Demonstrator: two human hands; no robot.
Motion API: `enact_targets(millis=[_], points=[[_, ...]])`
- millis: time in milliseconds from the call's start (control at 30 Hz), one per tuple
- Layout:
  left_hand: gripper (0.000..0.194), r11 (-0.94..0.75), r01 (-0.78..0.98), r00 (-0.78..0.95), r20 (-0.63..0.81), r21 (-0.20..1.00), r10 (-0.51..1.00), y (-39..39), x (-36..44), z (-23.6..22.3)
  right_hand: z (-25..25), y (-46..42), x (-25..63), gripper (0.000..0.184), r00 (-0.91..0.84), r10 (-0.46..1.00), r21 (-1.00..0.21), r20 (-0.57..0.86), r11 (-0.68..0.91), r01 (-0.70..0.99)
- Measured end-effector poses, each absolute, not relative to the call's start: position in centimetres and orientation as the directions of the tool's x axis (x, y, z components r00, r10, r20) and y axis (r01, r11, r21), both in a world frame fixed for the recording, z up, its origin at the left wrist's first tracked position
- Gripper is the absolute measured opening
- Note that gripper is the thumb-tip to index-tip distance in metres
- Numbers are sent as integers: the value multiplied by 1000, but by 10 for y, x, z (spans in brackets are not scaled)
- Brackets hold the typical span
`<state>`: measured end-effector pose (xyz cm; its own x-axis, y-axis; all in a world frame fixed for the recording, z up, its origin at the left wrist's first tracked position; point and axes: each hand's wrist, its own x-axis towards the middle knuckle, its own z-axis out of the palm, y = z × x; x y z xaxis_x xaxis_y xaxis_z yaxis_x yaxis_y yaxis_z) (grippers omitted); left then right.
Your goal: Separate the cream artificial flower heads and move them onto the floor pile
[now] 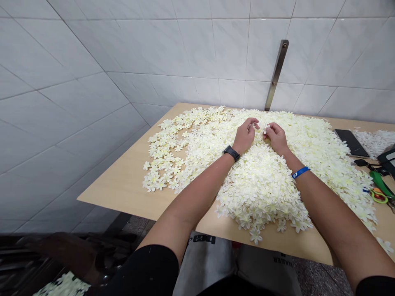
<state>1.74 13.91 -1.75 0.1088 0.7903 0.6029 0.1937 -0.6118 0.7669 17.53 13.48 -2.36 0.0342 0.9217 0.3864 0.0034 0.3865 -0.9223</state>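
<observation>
A large heap of white artificial flowers (262, 193) with pale yellow centres covers much of the wooden tabletop (123, 187). Above the heap's middle, my right hand (277, 137) pinches a small white flower (266, 129) between thumb and fingers. My left hand (246, 133), wearing a black watch at the wrist, is a short way to its left with fingers curled toward the thumb. Whatever lies between those fingertips is too small to make out. The two hands are apart, facing each other.
To the right are a black phone (352, 143), a pile of small white pieces (375, 142), a green-handled tool (381, 183) and scissors with yellow-green handles (379, 196). A tiled wall (197, 49) with a metal bar (277, 76) stands behind. More flowers (64, 285) lie low at left.
</observation>
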Motion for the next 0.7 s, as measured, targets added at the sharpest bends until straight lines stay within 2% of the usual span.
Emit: enact_targets(millis=[233, 433, 533, 700], points=[[16, -673, 264, 157, 657, 691, 737, 141, 18, -17, -20, 132, 174, 43, 22, 901, -901, 434, 433, 39], [8, -610, 195, 96, 604, 768, 791, 142, 18, -16, -18, 130, 173, 42, 19, 906, -906, 423, 423, 21], [14, -577, 156, 98, 569, 802, 817, 140, 18, -14, -17, 130, 174, 48, -26, 912, -912, 410, 411, 3], [32, -601, 172, 81, 597, 780, 798, 137, 18, -13, -19, 131, 175, 56, -54, 914, -916, 401, 402, 7]])
